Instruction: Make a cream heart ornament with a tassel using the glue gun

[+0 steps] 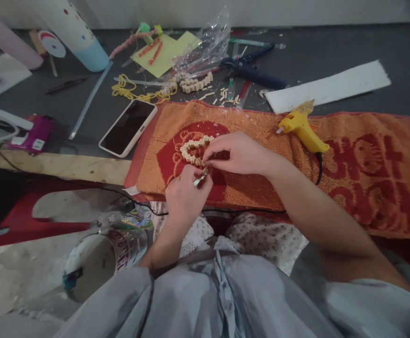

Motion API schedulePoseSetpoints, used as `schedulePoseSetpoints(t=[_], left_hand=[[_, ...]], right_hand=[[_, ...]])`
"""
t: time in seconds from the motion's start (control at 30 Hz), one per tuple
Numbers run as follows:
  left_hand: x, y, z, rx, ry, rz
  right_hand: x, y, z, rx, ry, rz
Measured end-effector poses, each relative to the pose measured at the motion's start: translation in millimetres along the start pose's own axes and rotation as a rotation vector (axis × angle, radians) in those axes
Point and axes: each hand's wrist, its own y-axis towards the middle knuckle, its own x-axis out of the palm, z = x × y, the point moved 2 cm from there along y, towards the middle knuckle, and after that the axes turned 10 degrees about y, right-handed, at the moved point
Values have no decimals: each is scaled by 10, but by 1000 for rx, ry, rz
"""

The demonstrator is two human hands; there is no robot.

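Observation:
A loop of small pale wooden-looking pieces (186,151) lies on the orange and red towel (257,188) at the middle of the work surface. Below it, my left hand (187,191) is closed around a small shiny pale-green piece (200,178), whose kind I cannot make out. From the right, my right hand (240,151) reaches in with thumb and forefinger pinched together close above that piece. What lies between those fingertips is too small to name. The right hand partly covers the loop's right side.
A yellow hot glue gun (301,126) rests on the towel to the right, its cable trailing. A phone (129,126) lies left. Behind are yellow string (125,89), dark blue pliers-like tool (254,70), small loose sticks (226,96) and a white strip (328,87).

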Motion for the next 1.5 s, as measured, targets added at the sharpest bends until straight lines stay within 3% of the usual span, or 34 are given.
schedulePoseSetpoints(t=[0.37, 0.83, 1.5], left_hand=[[-16, 12, 7, 12, -3, -2], [-79, -7, 22, 37, 34, 67], [-62, 5, 15, 97, 8, 57]], right_hand=[[42, 28, 27, -47, -38, 39], [60, 20, 19, 60, -180, 69], [72, 30, -1, 105, -193, 51]])
